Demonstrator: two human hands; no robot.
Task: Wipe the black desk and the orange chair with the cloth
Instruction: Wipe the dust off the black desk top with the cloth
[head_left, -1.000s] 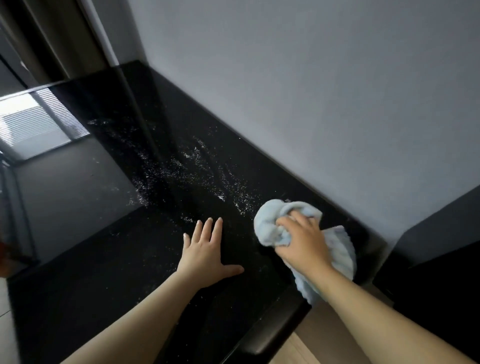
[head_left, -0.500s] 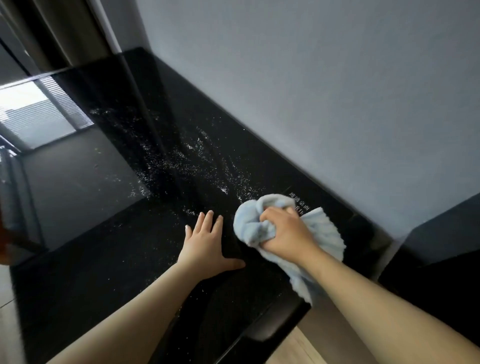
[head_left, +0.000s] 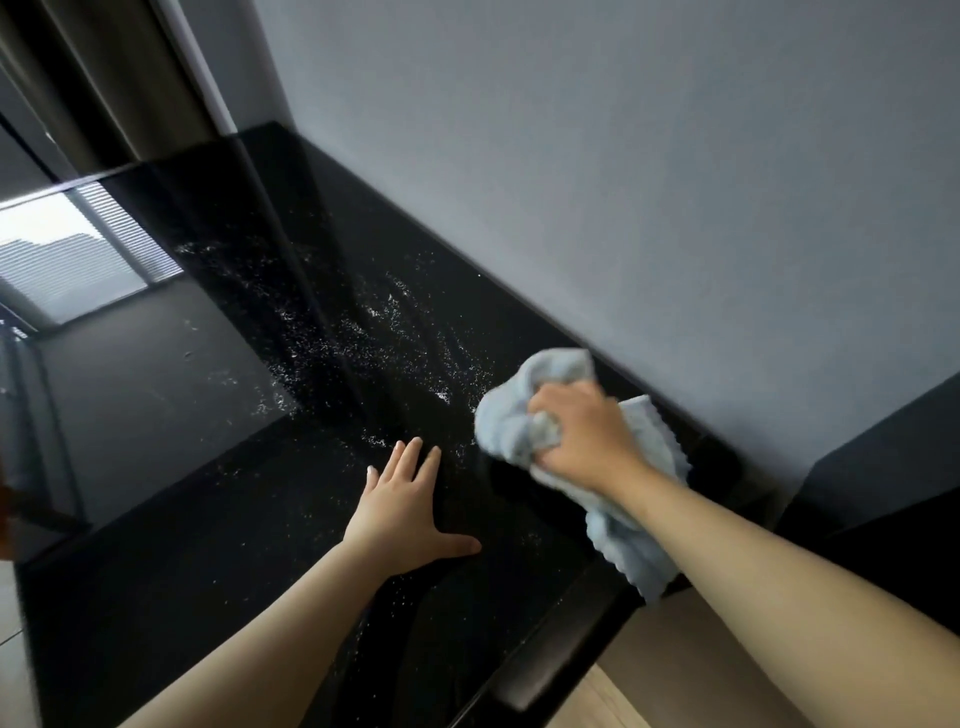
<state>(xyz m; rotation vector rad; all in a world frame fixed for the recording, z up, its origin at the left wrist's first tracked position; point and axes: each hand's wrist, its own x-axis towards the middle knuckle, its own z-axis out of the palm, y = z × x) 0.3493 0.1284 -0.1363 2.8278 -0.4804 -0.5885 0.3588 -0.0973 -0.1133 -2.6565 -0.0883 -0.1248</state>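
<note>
Cloth (head_left: 511, 423): head view. It is pale blue and bunched, and sits on the black desk (head_left: 197, 551) close to the back edge, toward the right end. A loose tail drapes past the near right corner.
Right hand (head_left: 589, 441): your fingers are curled tight round the bunched cloth and press it onto the desktop.
Left hand (head_left: 400, 512): it lies palm down on the desk just left of the cloth, nearer the front edge. The fingers are straight and slightly spread, and it holds nothing.
White specks (head_left: 374, 332): a band of them runs from just beside the cloth toward the far left corner. A few more lie around your left hand.
Orange chair: you cannot make it out plainly in this view.
Step in hand: I judge this to be the desk wipe, and early in it, since most of the specks lie unwiped.
Next move: you likely need a leftward sweep along the back edge, straight through the band. Keep the cloth pressed flat so the specks gather rather than scatter. Lift your left hand clear when you come to the front strip.
</note>
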